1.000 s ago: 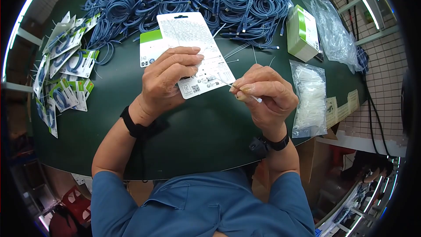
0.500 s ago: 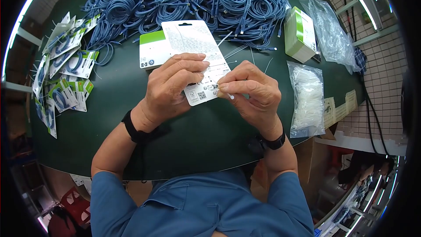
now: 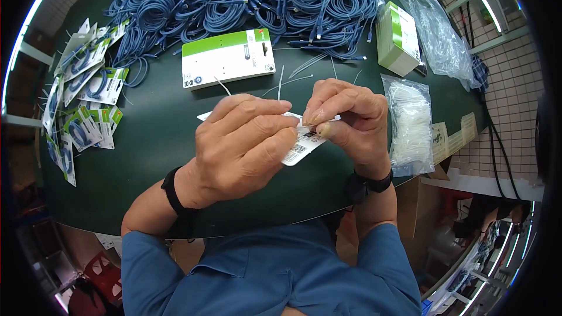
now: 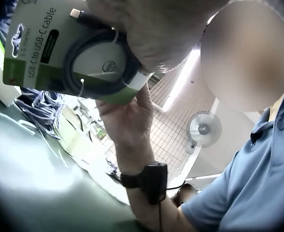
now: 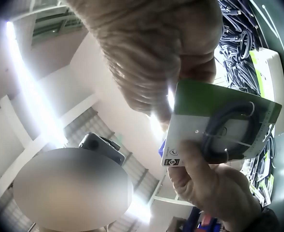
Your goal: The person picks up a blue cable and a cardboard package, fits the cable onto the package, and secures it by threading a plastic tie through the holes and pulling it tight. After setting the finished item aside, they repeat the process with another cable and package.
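My left hand [image 3: 240, 146] grips a white and green retail card [image 3: 301, 147], tilted with its printed back toward the head camera. In the left wrist view, the card's front carries a coiled blue USB-C cable [image 4: 69, 70], bound by thin white ties. My right hand [image 3: 351, 120] pinches a white cable tie [image 3: 338, 117] at the card's right edge; its fingers hide most of the tie. A white tie tail [image 3: 222, 86] sticks up behind the left hand, and another strip [image 3: 280, 82] rises beyond the card. The left thumb presses the card's front in the right wrist view.
A stack of cards [image 3: 225, 61] lies ahead, with a heap of blue cables [image 3: 234, 0] behind. Finished cable cards [image 3: 88, 111] pile up at left. At right stand another card stack [image 3: 398, 38], a bag of cable ties [image 3: 410, 123] and a clear plastic bag [image 3: 439, 35].
The card has come down toward me and tilted flatter, uncovering the stack behind it. My right hand has brought the tie from beside the card to its edge.
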Demonstrator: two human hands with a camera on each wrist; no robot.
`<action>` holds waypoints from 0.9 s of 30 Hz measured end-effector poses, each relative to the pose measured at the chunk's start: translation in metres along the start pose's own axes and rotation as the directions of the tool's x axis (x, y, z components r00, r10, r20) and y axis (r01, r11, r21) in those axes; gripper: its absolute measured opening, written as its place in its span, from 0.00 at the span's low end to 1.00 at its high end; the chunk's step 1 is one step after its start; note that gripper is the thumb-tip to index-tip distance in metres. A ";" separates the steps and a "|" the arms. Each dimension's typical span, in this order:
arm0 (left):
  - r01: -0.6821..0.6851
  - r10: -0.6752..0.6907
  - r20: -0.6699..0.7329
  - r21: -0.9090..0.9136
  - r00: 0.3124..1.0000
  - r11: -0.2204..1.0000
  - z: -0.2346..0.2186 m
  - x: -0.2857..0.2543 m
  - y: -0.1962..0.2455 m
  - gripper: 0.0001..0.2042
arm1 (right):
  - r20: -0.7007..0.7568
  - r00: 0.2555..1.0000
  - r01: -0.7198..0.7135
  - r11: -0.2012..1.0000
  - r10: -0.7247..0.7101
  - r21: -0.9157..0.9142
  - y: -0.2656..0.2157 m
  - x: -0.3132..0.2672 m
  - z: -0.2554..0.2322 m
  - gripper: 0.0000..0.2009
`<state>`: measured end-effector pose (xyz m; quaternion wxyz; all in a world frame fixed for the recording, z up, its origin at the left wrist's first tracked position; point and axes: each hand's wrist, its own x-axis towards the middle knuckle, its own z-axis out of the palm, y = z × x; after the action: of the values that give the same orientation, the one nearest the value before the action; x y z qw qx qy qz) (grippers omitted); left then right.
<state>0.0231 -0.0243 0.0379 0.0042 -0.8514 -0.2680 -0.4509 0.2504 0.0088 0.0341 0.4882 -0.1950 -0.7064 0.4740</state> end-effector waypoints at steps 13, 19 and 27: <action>0.515 -0.752 0.164 -0.817 0.638 0.259 0.024 -0.010 -0.024 0.10 | -0.166 0.904 0.220 0.764 -0.393 -0.607 0.015 0.005 0.014 0.13; 0.474 -0.784 0.235 -0.876 0.574 0.084 0.031 -0.016 -0.032 0.12 | 0.137 0.912 0.325 0.477 -0.387 -0.816 0.027 0.004 0.028 0.21; 0.488 -0.733 0.295 -0.871 0.613 0.057 0.032 -0.017 -0.023 0.12 | 0.060 0.893 0.320 0.534 -0.447 -0.782 0.038 0.000 0.024 0.20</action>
<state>0.0293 -0.0044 0.0005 -0.6172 -0.4487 -0.3106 -0.5668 0.2219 0.0155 -0.0004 0.4985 -0.2598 -0.8270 -0.0114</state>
